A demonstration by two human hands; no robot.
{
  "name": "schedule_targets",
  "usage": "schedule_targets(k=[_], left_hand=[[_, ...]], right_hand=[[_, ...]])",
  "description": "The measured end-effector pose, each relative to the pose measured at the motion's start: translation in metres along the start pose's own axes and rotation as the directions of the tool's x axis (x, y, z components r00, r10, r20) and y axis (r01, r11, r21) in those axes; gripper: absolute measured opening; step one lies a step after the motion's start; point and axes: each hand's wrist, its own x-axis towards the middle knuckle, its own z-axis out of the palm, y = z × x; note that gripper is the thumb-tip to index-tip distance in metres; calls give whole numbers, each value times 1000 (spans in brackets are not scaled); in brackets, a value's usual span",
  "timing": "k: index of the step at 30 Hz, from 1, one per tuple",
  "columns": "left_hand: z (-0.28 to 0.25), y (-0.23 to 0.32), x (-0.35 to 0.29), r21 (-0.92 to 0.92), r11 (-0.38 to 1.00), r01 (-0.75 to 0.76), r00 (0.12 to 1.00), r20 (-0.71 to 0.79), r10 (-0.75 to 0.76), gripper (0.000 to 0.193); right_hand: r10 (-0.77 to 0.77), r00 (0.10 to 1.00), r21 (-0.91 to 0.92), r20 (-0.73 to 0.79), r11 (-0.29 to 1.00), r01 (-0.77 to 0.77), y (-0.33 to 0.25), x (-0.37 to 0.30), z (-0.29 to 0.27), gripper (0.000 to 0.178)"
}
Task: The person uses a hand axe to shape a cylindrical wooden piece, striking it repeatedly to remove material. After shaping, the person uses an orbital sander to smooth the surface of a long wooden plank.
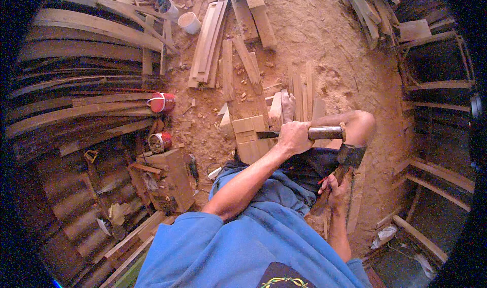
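Note:
My left hand is closed around a chisel. Its thick round handle sticks out to the right of my fist, and the dark blade points left over a pale wooden block. Whether the blade touches the wood, I cannot tell. Lower and to the right, my right hand grips a hammer with a dark, blocky head, held head up beside my bent knee. A thin red item, perhaps a pencil, shows at those fingers. My bare foot rests by the block among wood pieces.
Long boards are stacked along the left side. A red bucket, a red tin and a white bucket stand near them. Planks and offcuts lie ahead on the sawdust-covered floor. Wooden frames line the right.

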Motion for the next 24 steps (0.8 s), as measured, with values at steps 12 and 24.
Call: schedule_targets(k=[12, 24], left_hand=[[-2, -12, -3, 4, 996, -92, 996, 8, 92, 27], [7, -26, 0, 47, 996, -73, 996, 63, 70, 30]], right_hand=[[-369, 829, -157, -421, 929, 334, -127, -14, -61, 24], [100, 995, -277, 23, 957, -90, -82, 39, -27, 26]])
